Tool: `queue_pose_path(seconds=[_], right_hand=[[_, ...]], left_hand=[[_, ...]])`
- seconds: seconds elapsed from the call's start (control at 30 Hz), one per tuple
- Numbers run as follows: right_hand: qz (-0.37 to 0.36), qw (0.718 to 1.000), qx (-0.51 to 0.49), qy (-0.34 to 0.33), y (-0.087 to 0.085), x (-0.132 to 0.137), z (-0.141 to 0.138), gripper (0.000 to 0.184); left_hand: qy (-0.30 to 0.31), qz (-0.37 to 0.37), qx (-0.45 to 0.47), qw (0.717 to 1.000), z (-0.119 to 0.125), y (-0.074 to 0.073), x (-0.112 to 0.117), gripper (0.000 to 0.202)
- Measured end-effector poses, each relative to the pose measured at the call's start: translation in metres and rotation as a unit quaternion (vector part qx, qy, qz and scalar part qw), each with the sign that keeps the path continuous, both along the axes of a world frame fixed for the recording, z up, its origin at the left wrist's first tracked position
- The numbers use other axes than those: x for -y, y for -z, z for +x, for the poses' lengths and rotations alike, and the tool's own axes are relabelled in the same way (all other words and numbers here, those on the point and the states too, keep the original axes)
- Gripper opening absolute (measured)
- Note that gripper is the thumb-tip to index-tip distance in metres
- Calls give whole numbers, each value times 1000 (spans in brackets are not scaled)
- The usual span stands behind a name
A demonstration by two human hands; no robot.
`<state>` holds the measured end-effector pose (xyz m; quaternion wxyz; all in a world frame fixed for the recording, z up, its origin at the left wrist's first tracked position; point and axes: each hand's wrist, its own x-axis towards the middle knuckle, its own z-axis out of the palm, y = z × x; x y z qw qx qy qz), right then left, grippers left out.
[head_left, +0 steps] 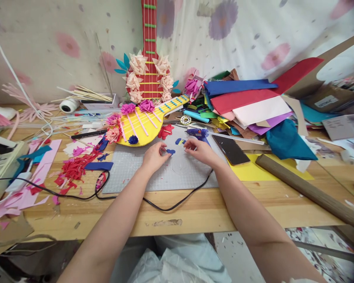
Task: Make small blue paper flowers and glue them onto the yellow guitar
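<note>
My left hand [155,158] is closed in a pinch at a small dark-blue paper piece [171,151], held just over the grey cutting mat [129,173]. Opposite it, my right hand [201,151] has its fingertips drawn together; whatever is between them, if anything, is too small to make out. Beside those fingertips lie small blue paper pieces [178,141] with a yellowish patch. Behind the right hand rests a blue glue gun [198,133] with a clear glue stick. A yellow paper guitar [141,127] with pink flowers and one blue flower [133,139] lies at the mat's back edge.
A red guitar [149,78] with pale flowers stands behind. Red paper scraps [76,167] and a blue strip [98,166] lie left. A phone [231,149], brown roll [306,188] and coloured paper stack [253,102] occupy the right. A black cord [177,207] crosses the front.
</note>
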<state>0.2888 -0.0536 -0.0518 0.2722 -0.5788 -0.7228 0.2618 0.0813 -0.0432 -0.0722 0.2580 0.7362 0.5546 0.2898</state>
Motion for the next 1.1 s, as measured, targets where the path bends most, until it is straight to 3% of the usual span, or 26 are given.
queue_pose_path(seconds=[0.13,0.23,0.33,0.47,0.63,0.77,0.87,0.97,1.1], right_hand=[[-148,987,-13,-65,-15,8,32,12],[-208,977,-44,-29,-25,14,53,19],[-186,982,-14,27,-29,15,67,25],[-80,982,75,151,-20,7,71,38],[15,982,60,181,3,-10,44,39],[28,967,9,253,16,-17,24,35],[21,956,-30,290,20,-16,22,36],[22,947,-117,298,21,-15,24,38],[26,919,-287,267,21,-15,15,40]], left_hand=[[4,5,-24,1000,2,0,1,35],[9,16,-28,999,2,1,0,25],[-11,20,-29,999,1,1,0,18],[-8,58,-86,995,1,3,2,20],[-2,70,-140,988,1,5,4,19],[20,61,-146,987,1,4,5,15],[20,61,-101,993,0,3,5,15],[4,17,30,999,2,4,3,15],[-32,-88,252,963,4,7,-2,16]])
